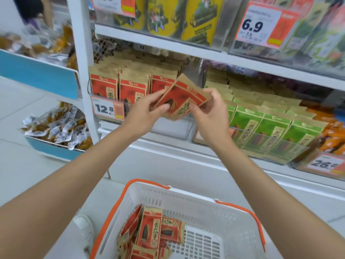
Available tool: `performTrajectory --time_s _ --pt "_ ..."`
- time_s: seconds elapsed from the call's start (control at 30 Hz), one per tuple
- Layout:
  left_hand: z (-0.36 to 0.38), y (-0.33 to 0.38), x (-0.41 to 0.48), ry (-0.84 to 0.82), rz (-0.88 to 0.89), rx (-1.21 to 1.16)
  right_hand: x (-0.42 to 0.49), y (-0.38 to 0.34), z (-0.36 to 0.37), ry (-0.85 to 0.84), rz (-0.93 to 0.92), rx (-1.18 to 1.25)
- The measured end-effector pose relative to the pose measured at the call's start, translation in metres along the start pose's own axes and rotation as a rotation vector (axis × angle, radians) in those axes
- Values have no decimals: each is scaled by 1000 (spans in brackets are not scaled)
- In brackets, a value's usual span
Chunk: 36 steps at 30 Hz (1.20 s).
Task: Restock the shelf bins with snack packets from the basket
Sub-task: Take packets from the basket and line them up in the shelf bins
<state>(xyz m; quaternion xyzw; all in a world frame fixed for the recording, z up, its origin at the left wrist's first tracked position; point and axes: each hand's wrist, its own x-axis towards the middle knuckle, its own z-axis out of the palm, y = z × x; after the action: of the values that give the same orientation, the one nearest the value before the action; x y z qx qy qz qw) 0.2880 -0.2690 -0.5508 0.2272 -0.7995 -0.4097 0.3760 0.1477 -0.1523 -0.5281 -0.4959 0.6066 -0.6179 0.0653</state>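
A red-and-tan sunflower seed packet (183, 97) is tilted in the air just in front of the shelf bin of matching red packets (119, 85). My left hand (147, 113) pinches its lower left edge and my right hand (211, 111) grips its right side. Below, a white basket with orange handles (233, 217) holds several more red packets (149, 232) piled in its left part.
A bin of green packets (270, 131) stands to the right of the red bin, with orange snacks (334, 135) further right. Yellow bags (183, 17) fill the shelf above. Blue-fronted trays of small wrapped snacks (56, 126) sit at left. A person stands at top left.
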Motion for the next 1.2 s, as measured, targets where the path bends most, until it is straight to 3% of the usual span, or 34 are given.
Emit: performTrajectory --time_s 0.1,0.2,0.33,0.47,0.73,1.0,1.2 --pt "-17 7 32 158 84 238 34 -20 6 14 -163 -86" --pt "-25 3 51 201 69 378 59 -14 19 4 -188 -185" --pt "-28 -27 56 277 78 840 76 22 45 -160 -65 -368" --pt "-30 -56 54 222 123 1067 82 54 70 -175 105 -376" --pt "-29 -69 59 251 207 1135 96 82 86 -236 334 -612" --pt "-28 -69 59 254 213 1131 102 82 84 -301 469 -465" --pt "-29 -65 58 234 204 1108 97 75 82 -323 491 -508"
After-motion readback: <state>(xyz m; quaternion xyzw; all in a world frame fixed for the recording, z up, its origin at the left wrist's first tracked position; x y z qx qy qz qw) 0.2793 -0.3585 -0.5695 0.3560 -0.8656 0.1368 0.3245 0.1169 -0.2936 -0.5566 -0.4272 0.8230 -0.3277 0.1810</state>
